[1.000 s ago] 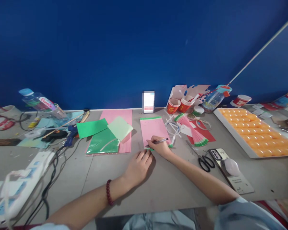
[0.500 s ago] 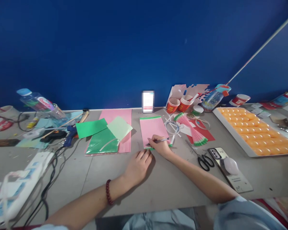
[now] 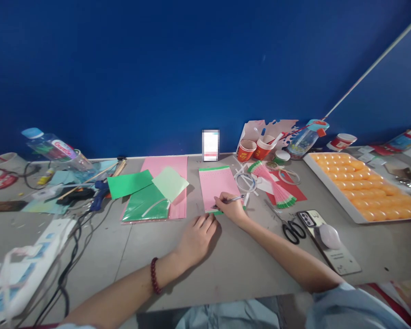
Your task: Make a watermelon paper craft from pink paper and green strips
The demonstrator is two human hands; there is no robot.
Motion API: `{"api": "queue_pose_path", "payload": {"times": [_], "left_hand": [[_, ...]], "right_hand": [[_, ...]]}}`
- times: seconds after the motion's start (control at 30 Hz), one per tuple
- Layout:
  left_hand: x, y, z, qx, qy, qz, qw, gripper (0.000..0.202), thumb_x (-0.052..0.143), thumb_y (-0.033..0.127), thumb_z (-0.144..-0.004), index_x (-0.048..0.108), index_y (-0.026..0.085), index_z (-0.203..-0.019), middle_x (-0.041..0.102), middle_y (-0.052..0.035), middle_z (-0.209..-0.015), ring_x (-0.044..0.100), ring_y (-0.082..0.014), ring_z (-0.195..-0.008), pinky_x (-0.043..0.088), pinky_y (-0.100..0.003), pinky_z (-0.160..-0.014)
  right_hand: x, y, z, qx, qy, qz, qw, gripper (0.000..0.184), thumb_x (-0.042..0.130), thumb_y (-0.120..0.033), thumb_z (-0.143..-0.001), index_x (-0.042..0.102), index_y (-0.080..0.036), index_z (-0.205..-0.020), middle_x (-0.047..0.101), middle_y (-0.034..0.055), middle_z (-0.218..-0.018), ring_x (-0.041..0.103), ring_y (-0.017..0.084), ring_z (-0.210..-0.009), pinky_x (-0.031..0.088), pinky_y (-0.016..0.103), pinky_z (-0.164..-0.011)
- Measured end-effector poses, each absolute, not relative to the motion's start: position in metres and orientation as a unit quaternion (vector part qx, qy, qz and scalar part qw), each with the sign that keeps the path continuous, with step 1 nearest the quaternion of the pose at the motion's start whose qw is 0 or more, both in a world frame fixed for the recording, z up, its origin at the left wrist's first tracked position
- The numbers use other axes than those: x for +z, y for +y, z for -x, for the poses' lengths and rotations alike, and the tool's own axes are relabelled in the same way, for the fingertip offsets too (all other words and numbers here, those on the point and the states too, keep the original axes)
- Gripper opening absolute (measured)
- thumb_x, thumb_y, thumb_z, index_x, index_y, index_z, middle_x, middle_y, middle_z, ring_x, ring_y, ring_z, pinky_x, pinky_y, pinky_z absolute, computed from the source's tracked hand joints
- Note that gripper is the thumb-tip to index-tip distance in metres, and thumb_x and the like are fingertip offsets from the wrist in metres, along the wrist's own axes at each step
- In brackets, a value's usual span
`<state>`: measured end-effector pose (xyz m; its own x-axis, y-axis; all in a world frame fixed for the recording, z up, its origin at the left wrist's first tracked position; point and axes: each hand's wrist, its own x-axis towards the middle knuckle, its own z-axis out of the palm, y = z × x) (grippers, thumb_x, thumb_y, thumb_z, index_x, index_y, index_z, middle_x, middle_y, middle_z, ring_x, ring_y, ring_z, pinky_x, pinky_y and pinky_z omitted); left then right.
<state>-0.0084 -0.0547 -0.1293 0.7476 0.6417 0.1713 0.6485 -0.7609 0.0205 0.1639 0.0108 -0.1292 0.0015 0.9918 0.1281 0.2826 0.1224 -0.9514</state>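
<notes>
A pink sheet of paper (image 3: pixel 217 183) with green strips along its far and near edges lies flat on the table. My right hand (image 3: pixel 230 208) is closed round a pen (image 3: pixel 234 198), its tip down near the sheet's near edge. Small dark marks run along the far edge of the sheet. Just left of it and nearer to me, my left hand (image 3: pixel 198 235) lies flat on the table, fingers stretched out by the sheet's near edge, holding nothing. A folded pink and green paper fan (image 3: pixel 274 185) lies to the right of the sheet.
Green paper (image 3: pixel 130 183) and pink paper (image 3: pixel 180 183) lie on the left, near a glue gun (image 3: pixel 99 195) and a power strip (image 3: pixel 30 267). To the right are scissors (image 3: pixel 292 230), a phone (image 3: pixel 340 260), paper cups (image 3: pixel 246 150) and a tray of orange balls (image 3: pixel 363 187). A small screen (image 3: pixel 210 145) leans against the wall.
My right hand has shifted very slightly to the right along the near edge of the sheet with the pen. My left hand stays in place.
</notes>
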Motion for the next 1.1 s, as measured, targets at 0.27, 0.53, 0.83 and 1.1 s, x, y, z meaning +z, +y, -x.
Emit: {"api": "queue_pose_path", "payload": {"times": [0.27,0.53,0.83,1.1], "left_hand": [[-0.129,-0.055,0.008,-0.081,-0.341,0.936,0.019,0.043,0.040,0.011,-0.087,0.048,0.008,-0.129,0.053,-0.0147,-0.131,0.048,-0.0271,-0.115,0.039,-0.039,-0.094],[-0.129,-0.055,0.009,-0.089,-0.340,0.936,0.019,0.043,0.042,0.011,-0.086,0.047,0.010,-0.129,0.054,-0.0150,-0.130,0.050,-0.0265,-0.114,0.038,-0.039,-0.094],[-0.134,-0.052,0.010,-0.104,-0.338,0.936,0.002,0.042,0.043,0.012,-0.087,0.047,0.011,-0.128,0.054,-0.0139,-0.130,0.049,-0.0266,-0.115,0.038,-0.039,-0.094],[-0.129,-0.053,0.009,-0.093,-0.343,0.935,-0.008,0.043,0.040,0.011,-0.087,0.046,0.013,-0.130,0.053,-0.0138,-0.131,0.049,-0.0259,-0.114,0.040,-0.040,-0.093]], "right_hand": [[-0.131,0.011,-0.164,0.393,-0.586,0.533,0.466,0.040,0.054,-0.049,-0.074,0.035,-0.023,-0.050,0.043,-0.0043,-0.044,0.044,0.011,-0.042,0.038,0.023,-0.044],[-0.130,0.011,-0.163,0.390,-0.587,0.538,0.462,0.044,0.056,-0.053,-0.074,0.035,-0.023,-0.050,0.042,-0.0041,-0.043,0.047,0.011,-0.042,0.040,0.023,-0.042],[-0.131,0.011,-0.177,0.450,-0.519,0.546,0.479,0.048,0.063,-0.062,-0.069,0.040,-0.023,-0.052,0.042,-0.0062,-0.041,0.054,0.013,-0.042,0.052,0.027,-0.048],[-0.133,0.006,-0.183,0.396,-0.562,0.555,0.469,0.047,0.060,-0.059,-0.073,0.040,-0.023,-0.051,0.048,-0.0035,-0.043,0.056,0.014,-0.044,0.043,0.023,-0.043]]}}
